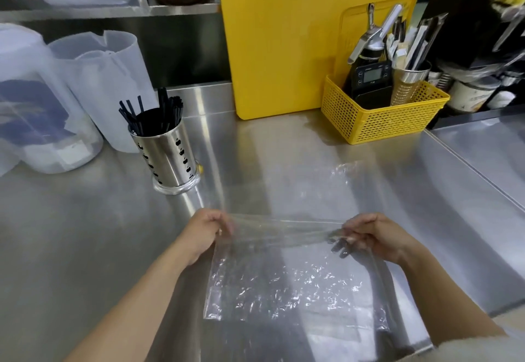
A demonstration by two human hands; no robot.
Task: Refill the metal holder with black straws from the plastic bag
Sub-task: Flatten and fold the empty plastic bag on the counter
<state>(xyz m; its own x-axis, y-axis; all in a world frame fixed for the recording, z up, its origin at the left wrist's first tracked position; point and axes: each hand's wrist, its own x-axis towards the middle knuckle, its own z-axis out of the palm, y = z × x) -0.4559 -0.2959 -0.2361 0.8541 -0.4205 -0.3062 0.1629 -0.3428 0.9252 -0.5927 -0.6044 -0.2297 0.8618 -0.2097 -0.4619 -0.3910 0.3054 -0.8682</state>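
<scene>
The single head view looks forward and down, close over the counter, toward its far edge.

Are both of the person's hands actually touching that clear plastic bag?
Touching. The head view shows the left hand and right hand each pinching a top corner of the plastic bag, stretching its edge taut.

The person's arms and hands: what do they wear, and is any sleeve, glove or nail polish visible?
Both forearms are bare and no gloves are worn. The right hand has dark polish on its fingernails. The left hand shows no polish from here. A pale, fuzzy piece of clothing appears at the bottom right corner.
</scene>
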